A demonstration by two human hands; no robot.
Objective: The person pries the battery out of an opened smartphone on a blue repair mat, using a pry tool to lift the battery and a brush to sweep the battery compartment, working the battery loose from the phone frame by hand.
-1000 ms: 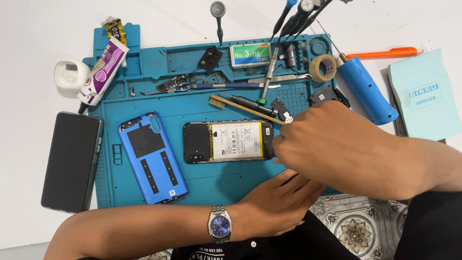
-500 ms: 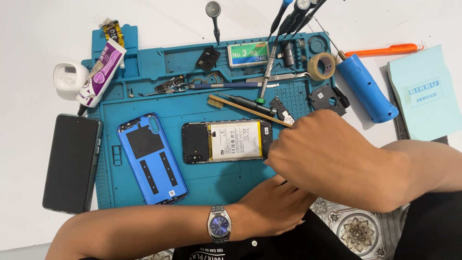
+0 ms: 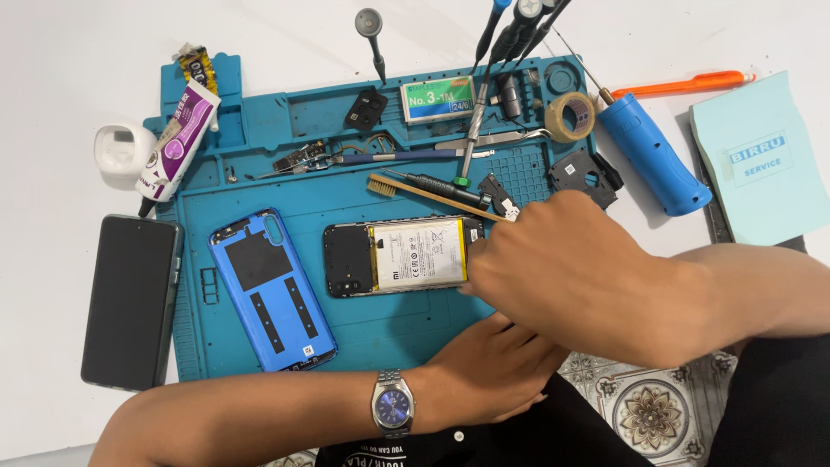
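The right hand point(image 3: 571, 277) covers the end of the opened phone point(image 3: 398, 257); its grip is hidden. The left hand point(image 3: 493, 372) rests loosely curled just beneath it, holding nothing visible.

Work surface: a white table top point(image 3: 52, 78), smooth, fills most of the view and is evenly lit, with only soft, short shadows. A blue-green work mat point(image 3: 259, 186) lies on it, taken here as the landmark. The white surface shows on the far side, left and right of the mat. Below the mat's near right corner, past the table edge, patterned floor tiles point(image 3: 648, 411) with a flower motif are visible. No walls or windows in view.
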